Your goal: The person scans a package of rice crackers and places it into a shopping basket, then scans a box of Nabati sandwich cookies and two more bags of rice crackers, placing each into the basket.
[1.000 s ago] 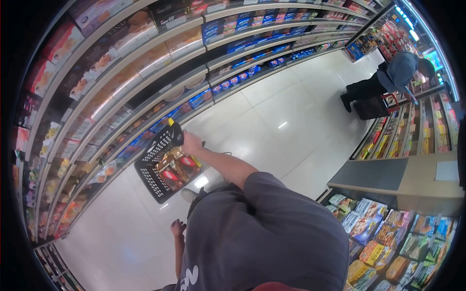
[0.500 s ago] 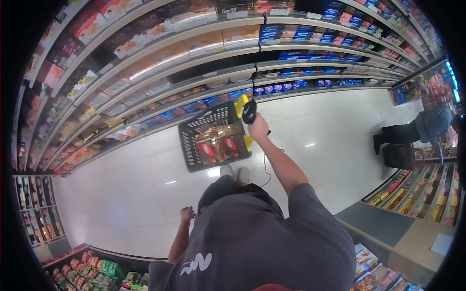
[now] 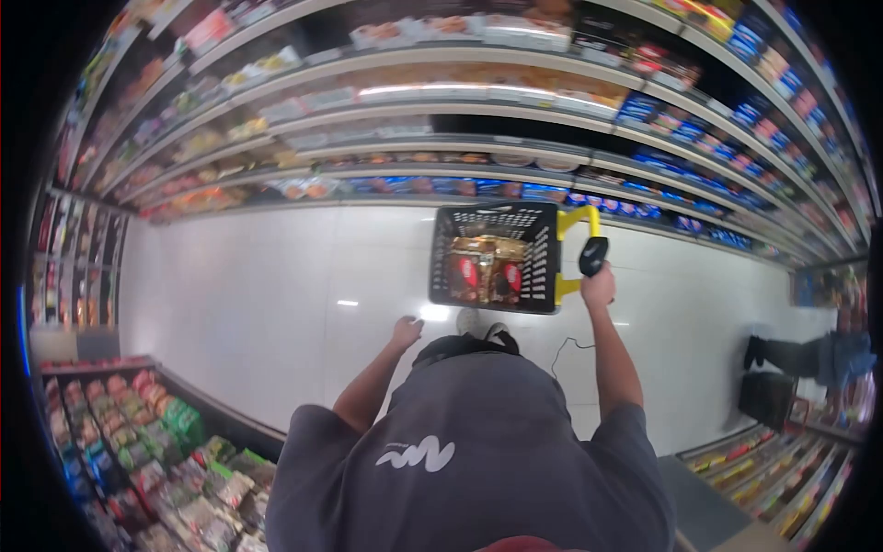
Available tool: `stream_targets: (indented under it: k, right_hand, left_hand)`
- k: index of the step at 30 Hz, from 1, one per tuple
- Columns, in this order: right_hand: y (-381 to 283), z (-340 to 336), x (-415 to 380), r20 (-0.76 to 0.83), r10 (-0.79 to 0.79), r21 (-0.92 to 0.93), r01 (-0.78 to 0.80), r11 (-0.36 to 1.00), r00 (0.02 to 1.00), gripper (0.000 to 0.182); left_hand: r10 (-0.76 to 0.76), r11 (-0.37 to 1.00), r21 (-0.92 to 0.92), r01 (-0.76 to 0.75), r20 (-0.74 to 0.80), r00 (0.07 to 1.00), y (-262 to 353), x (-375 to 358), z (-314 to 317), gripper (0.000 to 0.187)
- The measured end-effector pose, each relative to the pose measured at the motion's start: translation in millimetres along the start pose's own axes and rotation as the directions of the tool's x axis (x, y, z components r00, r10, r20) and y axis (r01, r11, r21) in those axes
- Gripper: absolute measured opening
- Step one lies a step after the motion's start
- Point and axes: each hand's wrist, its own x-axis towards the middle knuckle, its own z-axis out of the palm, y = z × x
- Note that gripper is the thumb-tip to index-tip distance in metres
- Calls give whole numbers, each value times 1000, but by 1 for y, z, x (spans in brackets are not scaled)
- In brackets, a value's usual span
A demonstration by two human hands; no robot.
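Head view. Shelf goods (image 3: 423,29), far: blurred, labels illegible. Person (image 3: 832,359), right: blurred, cut by dark edge. Left hand (image 3: 407,332): loosely curled, contents cannot be told. Right hand (image 3: 599,287): closed round black grip (image 3: 594,253) of black basket (image 3: 440,267). Basket: beyond shoes (image 3: 469,320), gold packs (image 3: 485,269) inside. Floor (image 3: 258,294): pale, glossy.

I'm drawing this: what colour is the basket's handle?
The handle is yellow, clearest in the head view.

A black plastic basket (image 3: 544,258) with perforated walls sits upright, open at the top, its yellow handle (image 3: 581,214) reaching out rightward. Inside, two shiny gold-and-brown packets (image 3: 468,274) with red patches lie side by side. A black handheld device (image 3: 593,255) is at the handle.
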Motion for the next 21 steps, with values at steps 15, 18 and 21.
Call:
stream_targets:
  k: [15,18,21]
  right_hand:
    - [-9,-1,6,81,37,-238,-17,971,996,30]
    - [-10,-2,10,97,46,-272,-18,962,994,29]
    - [-13,0,7,109,47,-273,-16,962,993,28]
  left_hand:
    - [-272,960,-57,275,53,961,-130,5,-16,57]
    - [-306,949,-49,311,98,947,-134,-3,-15,57]
    - [-275,953,-107,284,98,957,-119,-10,-13,56]
